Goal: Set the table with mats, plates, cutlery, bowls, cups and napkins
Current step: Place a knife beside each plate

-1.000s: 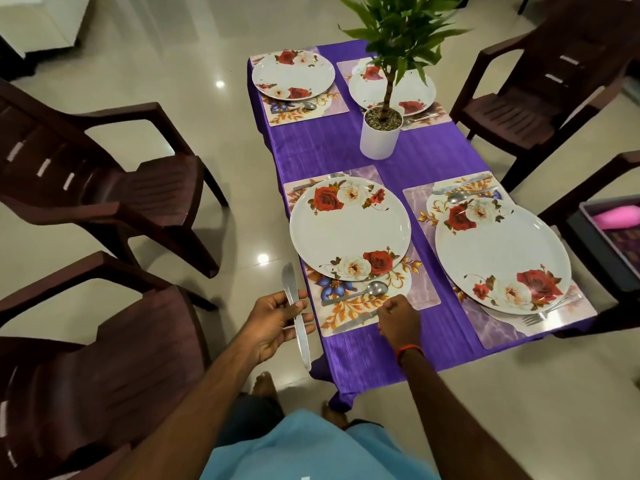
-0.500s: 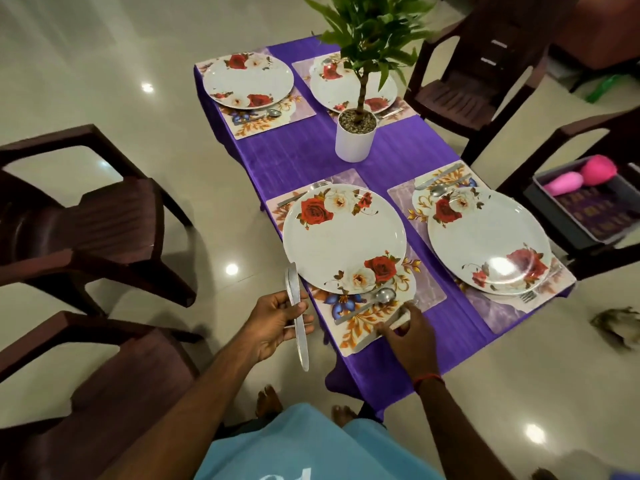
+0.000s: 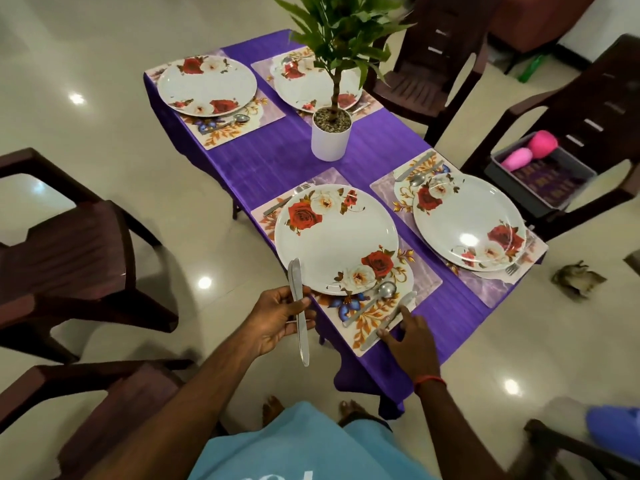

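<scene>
Left hand (image 3: 277, 320) is wrapped round a long silver metal table knife (image 3: 300, 317), hanging out over the floor at about 7 o'clock from the near round white plate with red roses (image 3: 336, 244). There might be more than one piece in that grip, can't tell.

Right hand (image 3: 408, 337) is spread fairly flat, fingertips (image 3: 403, 310) resting on a second silver knife (image 3: 391, 317). That one lies on the floral placemat (image 3: 427, 280) at 5 o'clock of the plate, just beside a silver spoon (image 3: 374, 301).

What worries me: the mat's near corner sits right at the edge of the purple-clothed table (image 3: 277, 161). I'd guess that cloth is slick, so any drag toward 6 o'clock could slide the mat or knife off. The held knife is also above bare feet (image 3: 273, 407), so a lazy grip means a dropped blade. No bowls, cups or napkins out yet.
</scene>
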